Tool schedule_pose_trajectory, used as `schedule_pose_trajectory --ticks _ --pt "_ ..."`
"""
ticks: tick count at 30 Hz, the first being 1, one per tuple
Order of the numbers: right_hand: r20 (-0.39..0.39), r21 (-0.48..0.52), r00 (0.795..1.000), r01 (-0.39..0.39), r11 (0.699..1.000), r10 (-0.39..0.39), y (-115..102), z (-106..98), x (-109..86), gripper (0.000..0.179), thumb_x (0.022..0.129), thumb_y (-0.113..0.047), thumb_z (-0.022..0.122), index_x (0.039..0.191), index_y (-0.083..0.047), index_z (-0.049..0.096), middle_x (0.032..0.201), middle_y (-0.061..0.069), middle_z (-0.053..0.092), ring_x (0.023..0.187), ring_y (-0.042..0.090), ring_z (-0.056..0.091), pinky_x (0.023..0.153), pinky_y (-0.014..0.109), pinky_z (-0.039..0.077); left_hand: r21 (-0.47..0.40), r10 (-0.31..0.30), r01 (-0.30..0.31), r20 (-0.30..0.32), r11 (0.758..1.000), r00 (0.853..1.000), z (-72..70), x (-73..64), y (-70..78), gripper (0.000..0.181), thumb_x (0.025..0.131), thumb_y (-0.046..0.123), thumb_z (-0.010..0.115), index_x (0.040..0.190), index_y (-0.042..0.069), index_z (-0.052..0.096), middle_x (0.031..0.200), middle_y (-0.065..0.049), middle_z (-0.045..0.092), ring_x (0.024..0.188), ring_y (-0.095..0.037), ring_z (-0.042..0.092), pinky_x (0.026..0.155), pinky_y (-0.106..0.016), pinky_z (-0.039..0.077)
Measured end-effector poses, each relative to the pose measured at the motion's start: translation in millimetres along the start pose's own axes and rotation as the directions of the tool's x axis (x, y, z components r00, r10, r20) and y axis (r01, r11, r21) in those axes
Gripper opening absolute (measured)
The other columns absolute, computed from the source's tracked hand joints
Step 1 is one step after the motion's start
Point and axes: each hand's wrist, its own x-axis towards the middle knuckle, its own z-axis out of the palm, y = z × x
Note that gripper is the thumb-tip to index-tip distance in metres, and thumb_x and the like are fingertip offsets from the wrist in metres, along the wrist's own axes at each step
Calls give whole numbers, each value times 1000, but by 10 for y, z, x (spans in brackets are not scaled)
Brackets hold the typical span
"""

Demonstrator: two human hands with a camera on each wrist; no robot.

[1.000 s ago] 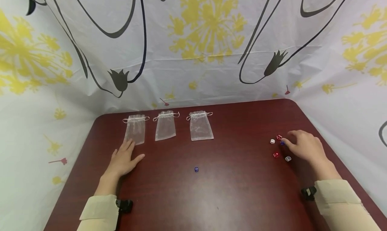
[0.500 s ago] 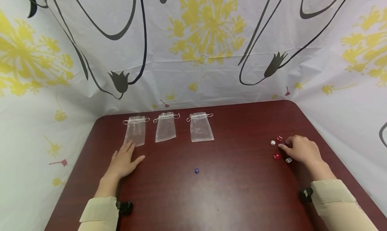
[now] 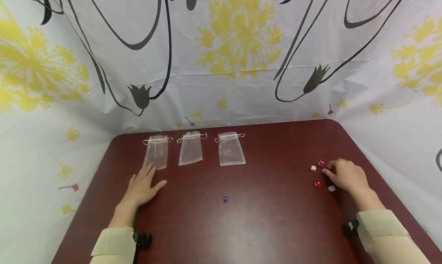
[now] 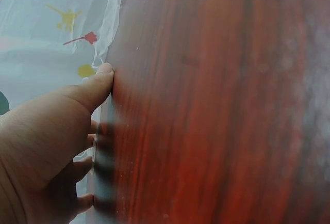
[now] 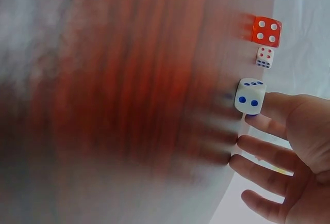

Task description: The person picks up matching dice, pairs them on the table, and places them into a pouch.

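Observation:
My left hand (image 3: 139,188) lies with its fingers spread on the table, fingertips at the lower edge of the leftmost sheer drawstring bag (image 3: 157,152). At the right, my right hand (image 3: 349,175) pinches a small blue die between thumb and index finger; only a blue sliver (image 5: 251,115) shows in the right wrist view, behind a white die (image 5: 249,98). Around that hand lie a red die (image 3: 321,163), a second white die (image 3: 313,168) and another red die (image 3: 317,184). A separate blue die (image 3: 225,199) sits mid-table.
Two more sheer drawstring bags, a middle bag (image 3: 191,149) and a right bag (image 3: 231,149), lie flat near the back edge of the dark red table (image 3: 269,225). A patterned white curtain (image 3: 221,95) hangs right behind the table.
My right hand has come down over the blue die at the right, and its thumb and index finger have closed on it. The left hand stays on the table by the bag.

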Motion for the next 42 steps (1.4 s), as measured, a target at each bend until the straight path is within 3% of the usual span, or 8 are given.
schedule_pose_trajectory --ticks 7,12,18,23,28,42 --pt "-10 -3 1000 14 1000 -14 1 -21 -35 18 91 -24 74 88 -7 73 73 3 64 66 25 59 51 46 45 3 1 -1 -9 1000 1000 -2 10 7 84 100 51 57 155 -6 31 161 -29 22 149 -48 17 114 -74 12" --pt "-10 -2 1000 15 1000 -15 2 -33 -86 18 92 -26 72 81 -12 68 68 -2 57 62 19 53 49 39 39 6 2 -2 -8 1000 1000 -2 30 1 84 100 51 57 155 -6 29 162 -29 22 149 -48 16 114 -73 10" --pt "-57 -24 997 47 999 -49 -69 -107 -93 18 90 -27 74 87 -10 72 83 11 68 76 37 65 55 53 48 9 4 -4 -13 1000 1000 1 48 -9 83 100 49 58 155 -7 30 162 -29 22 149 -48 17 114 -73 10" --pt "-129 -44 988 85 995 -90 -195 -185 -82 22 87 -28 77 93 -7 75 95 18 71 85 43 67 61 59 51 11 6 -6 -17 1000 1000 9 44 -15 82 100 49 58 154 -7 31 161 -29 23 149 -48 17 114 -73 11" --pt "-186 -62 974 121 991 -131 -324 -258 -87 23 86 -27 78 96 -7 75 102 20 71 92 44 67 66 61 51 6 4 -4 -17 1000 1000 16 31 -15 82 100 49 58 154 -6 31 161 -29 23 149 -48 17 114 -73 11" --pt "-215 -55 948 228 972 -234 -632 -383 -101 19 85 -24 80 95 -8 76 103 15 72 92 38 69 68 58 53 -5 2 -3 -28 1000 1000 42 4 -21 81 100 47 59 154 -7 32 161 -28 25 148 -48 19 114 -73 11"
